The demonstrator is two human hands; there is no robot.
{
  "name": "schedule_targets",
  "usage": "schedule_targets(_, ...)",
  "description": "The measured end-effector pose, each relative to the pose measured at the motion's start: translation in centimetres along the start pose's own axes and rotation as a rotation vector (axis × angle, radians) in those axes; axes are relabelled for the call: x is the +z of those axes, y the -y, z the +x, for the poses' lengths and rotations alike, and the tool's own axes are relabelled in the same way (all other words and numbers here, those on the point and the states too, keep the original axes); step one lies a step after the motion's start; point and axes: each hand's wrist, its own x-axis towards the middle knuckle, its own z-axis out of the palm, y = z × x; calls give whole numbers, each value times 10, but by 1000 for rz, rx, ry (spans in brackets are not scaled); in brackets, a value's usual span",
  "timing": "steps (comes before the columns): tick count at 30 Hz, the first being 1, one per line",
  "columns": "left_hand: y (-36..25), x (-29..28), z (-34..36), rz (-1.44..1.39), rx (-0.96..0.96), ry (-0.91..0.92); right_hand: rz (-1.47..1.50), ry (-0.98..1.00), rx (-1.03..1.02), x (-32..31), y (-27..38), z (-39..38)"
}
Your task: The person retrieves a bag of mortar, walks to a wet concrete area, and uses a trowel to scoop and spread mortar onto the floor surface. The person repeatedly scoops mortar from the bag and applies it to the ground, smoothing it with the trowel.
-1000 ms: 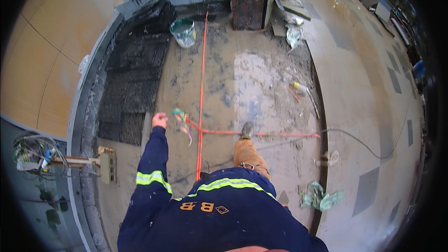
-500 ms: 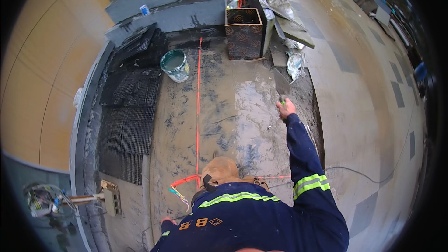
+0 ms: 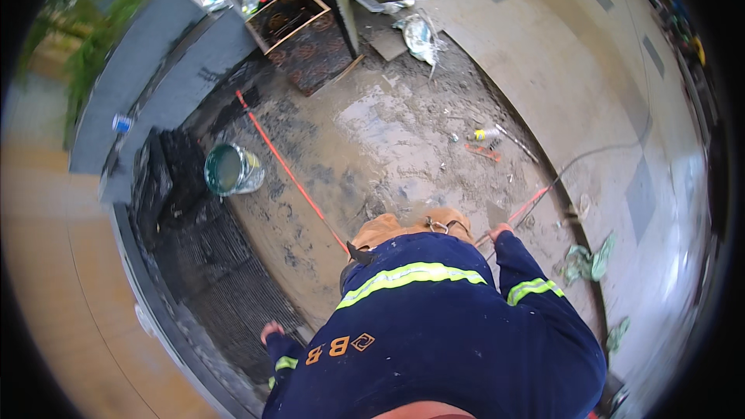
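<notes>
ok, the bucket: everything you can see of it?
The bucket is round and plastic-looking: dark green inside, pale outside with green smears and a yellowish patch. Its top is open; murky grey-brown contents show, liquid or not I can't tell. It stands apparently upright on the wet, muddy floor, between the black matting and the orange line. Neither the left hand nor right hand touches it.

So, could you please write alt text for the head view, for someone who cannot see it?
A person in a navy jacket, seen from above on muddy ground, has the right hand near an orange line and the left hand over dark mesh; whether either holds anything is unclear. Ahead stand a bucket and an open box.
</notes>
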Motion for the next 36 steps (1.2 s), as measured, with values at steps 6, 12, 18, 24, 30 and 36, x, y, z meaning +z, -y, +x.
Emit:
schedule_targets(6,16,-354,313,-974,-19,-791,664,159,377,-14,62,-71)
schedule_targets(12,-270,-648,380,-1623,391,-326,785,160,394,-57,93,-48)
schedule_targets(18,-378,-710,420,-1278,551,-250,1093,119,553,-115,131,64)
schedule_targets(24,-339,-614,466,-1363,-39,26,1350,134,537,-245,142,174)
schedule_targets(30,-375,-581,410,-1388,-294,153,1205,86,447,-359,121,307)
schedule_targets(36,-464,-682,436,-1250,-337,203,1387,141,254,-448,154,426)
